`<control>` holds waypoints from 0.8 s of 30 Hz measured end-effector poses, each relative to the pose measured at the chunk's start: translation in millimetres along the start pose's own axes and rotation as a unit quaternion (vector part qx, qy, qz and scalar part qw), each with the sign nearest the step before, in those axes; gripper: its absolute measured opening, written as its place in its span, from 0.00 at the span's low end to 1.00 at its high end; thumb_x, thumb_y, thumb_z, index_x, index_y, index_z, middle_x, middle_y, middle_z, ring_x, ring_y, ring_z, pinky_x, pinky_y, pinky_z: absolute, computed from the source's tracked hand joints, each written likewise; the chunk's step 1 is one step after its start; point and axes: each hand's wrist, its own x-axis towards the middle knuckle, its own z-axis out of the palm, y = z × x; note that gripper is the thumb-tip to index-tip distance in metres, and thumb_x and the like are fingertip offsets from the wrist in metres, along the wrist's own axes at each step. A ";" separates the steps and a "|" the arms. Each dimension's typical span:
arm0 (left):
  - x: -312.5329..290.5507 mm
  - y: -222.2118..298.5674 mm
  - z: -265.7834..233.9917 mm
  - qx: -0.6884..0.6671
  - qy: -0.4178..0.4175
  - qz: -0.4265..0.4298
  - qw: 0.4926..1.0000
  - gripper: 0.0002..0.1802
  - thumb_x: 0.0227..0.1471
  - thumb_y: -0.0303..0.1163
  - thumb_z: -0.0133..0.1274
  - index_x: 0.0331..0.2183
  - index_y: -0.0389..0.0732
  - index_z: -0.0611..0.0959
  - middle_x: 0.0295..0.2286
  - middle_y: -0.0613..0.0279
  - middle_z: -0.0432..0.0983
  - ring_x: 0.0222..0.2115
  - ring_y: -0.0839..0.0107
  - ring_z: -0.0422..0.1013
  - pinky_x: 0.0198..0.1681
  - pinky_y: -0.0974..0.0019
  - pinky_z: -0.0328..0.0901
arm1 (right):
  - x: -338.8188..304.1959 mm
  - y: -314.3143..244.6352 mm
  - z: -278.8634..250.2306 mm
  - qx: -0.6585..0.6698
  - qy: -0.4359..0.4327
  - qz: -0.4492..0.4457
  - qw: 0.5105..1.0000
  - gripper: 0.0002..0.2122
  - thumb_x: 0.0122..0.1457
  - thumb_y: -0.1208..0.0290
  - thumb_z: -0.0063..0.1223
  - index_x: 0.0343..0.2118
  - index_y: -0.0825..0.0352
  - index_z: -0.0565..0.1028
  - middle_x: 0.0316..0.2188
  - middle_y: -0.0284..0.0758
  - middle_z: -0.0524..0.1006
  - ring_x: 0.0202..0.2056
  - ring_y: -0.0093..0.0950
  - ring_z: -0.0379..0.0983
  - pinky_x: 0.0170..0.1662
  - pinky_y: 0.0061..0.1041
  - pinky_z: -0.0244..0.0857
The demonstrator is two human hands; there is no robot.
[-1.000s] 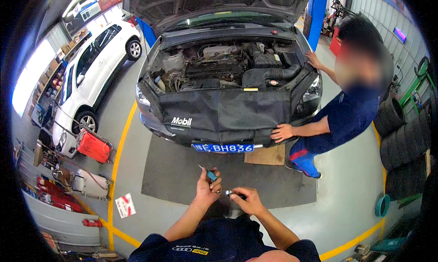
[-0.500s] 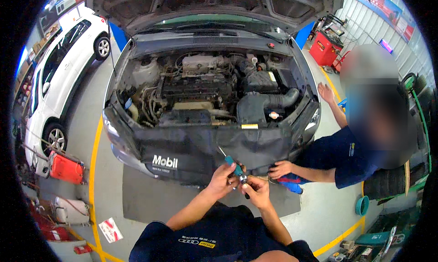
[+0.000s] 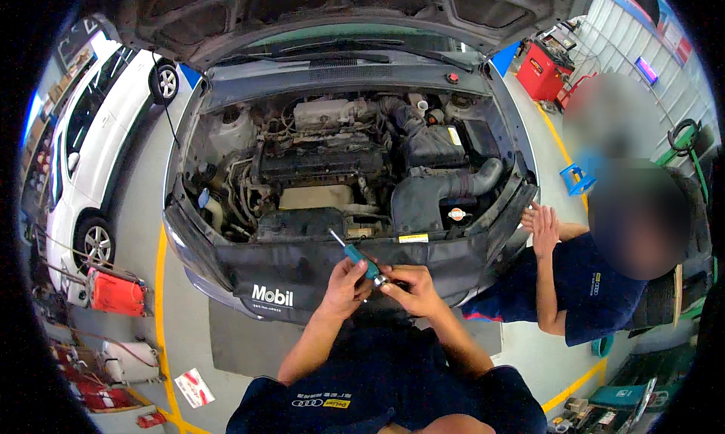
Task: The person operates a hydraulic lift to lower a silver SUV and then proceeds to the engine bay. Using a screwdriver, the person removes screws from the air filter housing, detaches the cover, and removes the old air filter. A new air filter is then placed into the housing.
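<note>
My left hand (image 3: 346, 287) is closed round the teal handle of a screwdriver (image 3: 353, 253), whose thin metal shaft points up and left toward the engine bay. At the handle's near end is a small shiny metal piece (image 3: 379, 281), and the closed fingers of my right hand (image 3: 410, 289) pinch it; whether it is joined to the handle I cannot tell. Both hands are in front of a black fender cover (image 3: 362, 254) draped over the car's nose. Beyond it lies the open engine bay (image 3: 325, 158) under the raised hood (image 3: 347, 11).
A co-worker (image 3: 596, 283) in a dark shirt leans in at the right, hands (image 3: 541, 226) by the car's corner. A blue stool (image 3: 578, 179) and red machine (image 3: 542, 70) stand behind. At the left are a white car (image 3: 113, 124) and red equipment (image 3: 117, 292).
My hands and the screwdriver have moved up and slightly left, closer to the engine bay. The co-worker's hand has left the cover, and both hands are now close together by the car's corner.
</note>
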 end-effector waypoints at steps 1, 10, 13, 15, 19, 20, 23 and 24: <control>4.0 -0.4 -0.3 0.007 -0.003 0.003 1.000 0.14 0.67 0.39 0.51 0.44 0.38 0.78 0.40 0.51 0.83 0.13 0.82 0.55 0.15 0.75 0.50 | 5.8 3.5 -6.6 -0.001 -0.006 -0.032 0.999 0.13 0.57 0.67 0.66 0.39 0.73 0.81 0.25 0.38 0.77 0.25 0.23 0.73 0.30 0.26 0.68; 39.3 22.8 38.5 0.260 -0.034 0.060 0.963 0.12 0.61 0.33 0.56 0.44 0.39 0.79 0.40 0.55 0.81 0.20 0.81 0.65 0.21 0.75 0.59 | 21.1 26.0 -21.5 0.255 0.017 0.104 0.961 0.10 0.65 0.67 0.58 0.37 0.71 0.79 0.25 0.29 0.77 0.28 0.18 0.71 0.31 0.20 0.64; 60.2 20.5 39.2 0.338 -0.084 0.215 0.912 0.13 0.60 0.32 0.56 0.46 0.38 0.79 0.42 0.60 0.79 0.21 0.82 0.63 0.21 0.75 0.56 | 17.9 52.8 -24.2 0.182 0.024 0.144 0.972 0.13 0.66 0.63 0.56 0.37 0.71 0.79 0.25 0.29 0.75 0.28 0.17 0.69 0.31 0.20 0.61; 63.6 22.5 38.3 0.299 -0.037 0.236 0.924 0.16 0.61 0.38 0.56 0.45 0.37 0.80 0.44 0.61 0.78 0.21 0.83 0.61 0.20 0.76 0.54 | 19.0 56.0 -24.5 0.254 0.063 0.168 0.951 0.17 0.66 0.59 0.55 0.39 0.73 0.79 0.23 0.29 0.73 0.26 0.17 0.67 0.28 0.20 0.57; 75.0 54.4 19.1 -0.204 0.099 0.197 0.954 0.19 0.62 0.48 0.52 0.42 0.41 0.78 0.34 0.65 0.73 0.17 0.80 0.53 0.15 0.76 0.47 | 14.8 49.5 -37.6 0.278 0.107 0.192 0.935 0.16 0.64 0.60 0.55 0.35 0.72 0.78 0.23 0.28 0.72 0.26 0.17 0.65 0.29 0.19 0.55; 80.5 62.9 26.7 -0.289 0.102 0.199 0.931 0.18 0.63 0.47 0.52 0.39 0.41 0.78 0.29 0.66 0.68 0.16 0.79 0.52 0.14 0.75 0.46 | 11.4 59.8 -40.7 0.246 0.106 0.148 0.952 0.13 0.62 0.62 0.59 0.36 0.70 0.77 0.24 0.28 0.73 0.26 0.16 0.67 0.29 0.19 0.58; 91.9 69.8 27.4 -0.325 0.050 0.229 0.916 0.18 0.63 0.46 0.52 0.39 0.40 0.78 0.28 0.67 0.67 0.17 0.79 0.52 0.14 0.75 0.46 | 9.2 51.7 -40.3 0.134 0.117 0.125 0.976 0.11 0.60 0.66 0.64 0.37 0.68 0.77 0.27 0.28 0.75 0.30 0.19 0.69 0.35 0.22 0.63; 94.9 68.9 29.6 -0.328 0.025 0.231 0.916 0.18 0.63 0.46 0.53 0.38 0.40 0.78 0.27 0.67 0.66 0.16 0.79 0.52 0.14 0.75 0.46 | 6.5 52.7 -38.4 0.148 0.106 0.135 0.974 0.11 0.59 0.66 0.64 0.38 0.67 0.77 0.27 0.27 0.75 0.30 0.19 0.69 0.35 0.22 0.63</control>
